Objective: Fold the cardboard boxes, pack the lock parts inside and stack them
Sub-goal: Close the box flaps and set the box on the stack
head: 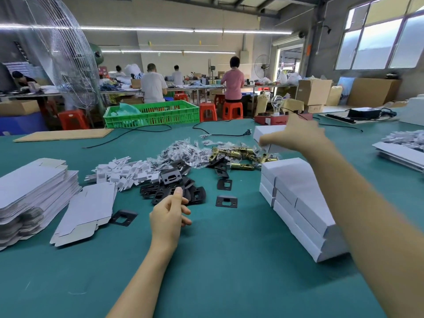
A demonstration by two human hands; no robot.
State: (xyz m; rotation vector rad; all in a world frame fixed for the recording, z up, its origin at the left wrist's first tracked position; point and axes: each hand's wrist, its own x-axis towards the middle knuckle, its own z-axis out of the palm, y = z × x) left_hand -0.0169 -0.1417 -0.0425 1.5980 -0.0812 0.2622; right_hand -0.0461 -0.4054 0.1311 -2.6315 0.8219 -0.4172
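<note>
Workshop: windows (378, 40), red stools (232, 110)

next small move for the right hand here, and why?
Probably let go of the white box and draw the right hand back. Its fingers reach over that box at the far end, beyond the stack of folded boxes. The left hand hangs loosely curled, empty, near the black plates, so a new flat box blank likely comes next.

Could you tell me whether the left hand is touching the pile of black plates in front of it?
Cannot tell. In the head view the left hand overlaps the black plates, so contact or a gap is hidden.
</note>
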